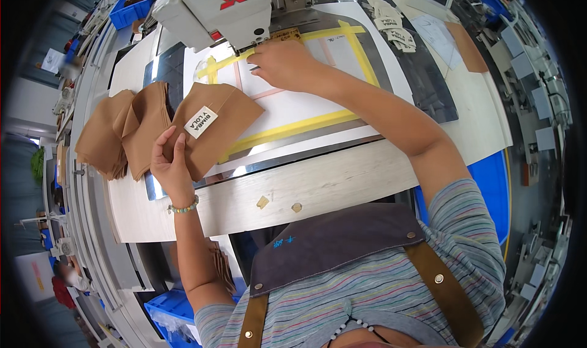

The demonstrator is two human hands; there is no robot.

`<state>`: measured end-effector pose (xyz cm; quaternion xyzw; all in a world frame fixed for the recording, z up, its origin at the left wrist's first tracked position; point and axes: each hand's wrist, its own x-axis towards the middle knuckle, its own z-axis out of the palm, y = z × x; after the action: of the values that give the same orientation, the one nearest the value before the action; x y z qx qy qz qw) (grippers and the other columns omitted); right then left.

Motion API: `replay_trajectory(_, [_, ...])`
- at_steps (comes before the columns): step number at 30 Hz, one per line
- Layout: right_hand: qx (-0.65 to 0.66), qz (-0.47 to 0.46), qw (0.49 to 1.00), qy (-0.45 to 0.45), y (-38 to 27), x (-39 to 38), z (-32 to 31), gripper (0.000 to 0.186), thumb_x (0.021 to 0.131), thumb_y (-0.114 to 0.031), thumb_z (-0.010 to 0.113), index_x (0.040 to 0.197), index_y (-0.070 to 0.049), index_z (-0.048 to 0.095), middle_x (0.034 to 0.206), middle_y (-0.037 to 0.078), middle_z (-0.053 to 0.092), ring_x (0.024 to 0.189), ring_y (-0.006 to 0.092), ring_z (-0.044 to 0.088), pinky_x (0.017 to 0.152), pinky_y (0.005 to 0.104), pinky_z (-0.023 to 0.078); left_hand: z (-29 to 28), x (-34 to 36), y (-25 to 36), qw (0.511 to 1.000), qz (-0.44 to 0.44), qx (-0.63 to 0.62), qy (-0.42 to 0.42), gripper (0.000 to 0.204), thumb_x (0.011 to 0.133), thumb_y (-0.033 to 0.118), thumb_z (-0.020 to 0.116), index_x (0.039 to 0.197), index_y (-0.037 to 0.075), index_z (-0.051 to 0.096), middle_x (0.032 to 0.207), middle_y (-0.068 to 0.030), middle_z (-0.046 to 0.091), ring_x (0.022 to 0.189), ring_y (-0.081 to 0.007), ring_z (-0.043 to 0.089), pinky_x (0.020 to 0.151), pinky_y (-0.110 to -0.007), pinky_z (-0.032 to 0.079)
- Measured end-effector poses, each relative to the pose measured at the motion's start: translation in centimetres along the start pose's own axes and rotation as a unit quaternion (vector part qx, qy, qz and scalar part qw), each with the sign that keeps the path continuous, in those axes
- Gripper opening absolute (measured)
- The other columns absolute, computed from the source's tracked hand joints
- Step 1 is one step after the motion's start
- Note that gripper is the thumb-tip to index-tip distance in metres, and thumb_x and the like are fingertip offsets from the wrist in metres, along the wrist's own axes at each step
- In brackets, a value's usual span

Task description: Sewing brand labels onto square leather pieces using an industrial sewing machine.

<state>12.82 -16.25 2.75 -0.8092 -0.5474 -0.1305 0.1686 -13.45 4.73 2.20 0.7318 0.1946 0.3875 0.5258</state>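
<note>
My left hand (pixel 171 169) pinches the lower left edge of a brown fabric piece (pixel 227 112) between thumb and fingers. A small cream label (pixel 200 122) with dark print lies on that piece. Under the head of a white sewing machine (pixel 211 18), my right hand (pixel 282 62) is closed, with a small dark tip showing at its fingers; what it holds is mostly hidden. Below that hand lies a white sheet (pixel 287 112) framed with yellow tape (pixel 293 128). Left of the held piece, stacks of brown fabric pieces (pixel 104 134) lie overlapping.
Several cream labels (pixel 391 27) lie on the dark plate at the far right. Beyond them are a paper sheet (pixel 437 39) and a brown piece (pixel 466 47). Two small scraps (pixel 263 202) rest near the table's front edge. Blue bins (pixel 496 192) stand below the table.
</note>
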Motion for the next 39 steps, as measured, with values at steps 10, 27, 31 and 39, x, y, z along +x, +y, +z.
replay_trajectory(10, [0.016,0.000,0.999,-0.047,-1.3,-0.5,1.4,0.027,0.101,-0.034,0.064,0.111,-0.011,0.075,0.106,0.008,0.075,0.097,0.0307,0.073,0.081,0.0455,0.058,-1.7,-1.4,1.0,0.996,0.052,0.049,0.047,0.035,0.099,0.002,0.069,0.134,-0.001,0.067,0.133,-0.0095,0.069,0.120,-0.0170,0.065,0.105,-0.031,0.052])
replay_trajectory(27, [0.189,0.082,0.979,0.000,2.0,-4.9,-0.6,0.034,0.099,-0.025,0.074,0.127,-0.004,0.073,0.113,0.013,0.077,0.091,0.0211,0.070,0.084,0.0302,0.053,-34.9,-34.0,-19.5,0.864,-0.175,0.297,0.366,0.065,0.086,-0.006,0.071,0.149,0.004,0.059,0.149,-0.0162,0.061,0.133,-0.0266,0.061,0.116,-0.037,0.045])
replay_trajectory(31, [0.192,0.092,0.977,-0.029,1.7,-5.3,-0.8,0.034,0.099,-0.025,0.073,0.127,-0.004,0.073,0.113,0.013,0.077,0.090,0.0208,0.070,0.083,0.0297,0.053,-38.6,-38.1,-21.9,0.853,-0.185,0.343,0.347,0.061,0.091,-0.011,0.065,0.150,0.003,0.058,0.149,-0.0141,0.060,0.133,-0.0253,0.061,0.113,-0.036,0.049])
replay_trajectory(39, [0.197,0.069,0.977,-0.036,1.4,-5.4,-0.8,0.033,0.099,-0.024,0.073,0.126,-0.004,0.073,0.114,0.014,0.076,0.094,0.0229,0.070,0.086,0.0303,0.053,-37.7,-36.7,-17.9,0.834,-0.250,0.347,0.348,0.068,0.087,-0.011,0.069,0.152,0.005,0.056,0.149,-0.0188,0.061,0.134,-0.0290,0.061,0.115,-0.037,0.047])
